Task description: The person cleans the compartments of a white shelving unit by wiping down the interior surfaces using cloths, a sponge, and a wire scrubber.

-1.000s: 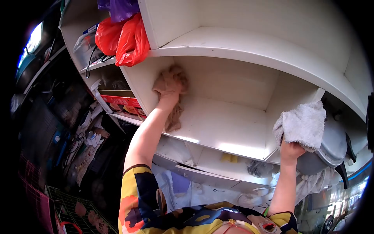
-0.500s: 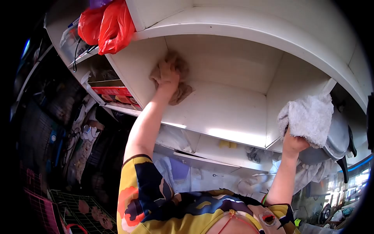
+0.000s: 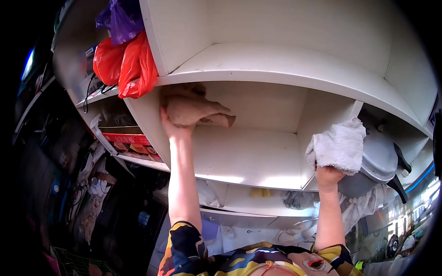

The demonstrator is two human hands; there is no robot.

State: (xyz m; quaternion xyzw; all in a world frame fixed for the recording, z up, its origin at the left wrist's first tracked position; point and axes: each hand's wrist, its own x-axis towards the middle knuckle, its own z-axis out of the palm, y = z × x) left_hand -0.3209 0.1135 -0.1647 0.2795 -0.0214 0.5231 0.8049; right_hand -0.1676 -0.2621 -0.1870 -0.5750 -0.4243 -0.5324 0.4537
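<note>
My left hand (image 3: 177,129) reaches into the white cabinet compartment (image 3: 251,154) and is closed on a brown cloth (image 3: 195,109). The cloth covers most of the fingers and lies against the upper left inner wall, with one corner hanging out to the right. At the compartment's right edge my right hand (image 3: 328,177) holds up a white towel (image 3: 340,145), which drapes over the fingers and hides them. Just right of the towel stands a grey pressure cooker (image 3: 380,158) with black handles.
Red plastic bags (image 3: 138,64) and a purple bag (image 3: 122,23) hang at the upper left. Below them a red box (image 3: 129,139) sits on a side shelf. A yellow item (image 3: 260,192) and a grey plastic bag (image 3: 298,199) lie on the lower shelf.
My left hand has moved with the brown cloth from the back corner onto the left wall. The view has shifted, showing more of the upper shelf. My right hand still holds the white towel.
</note>
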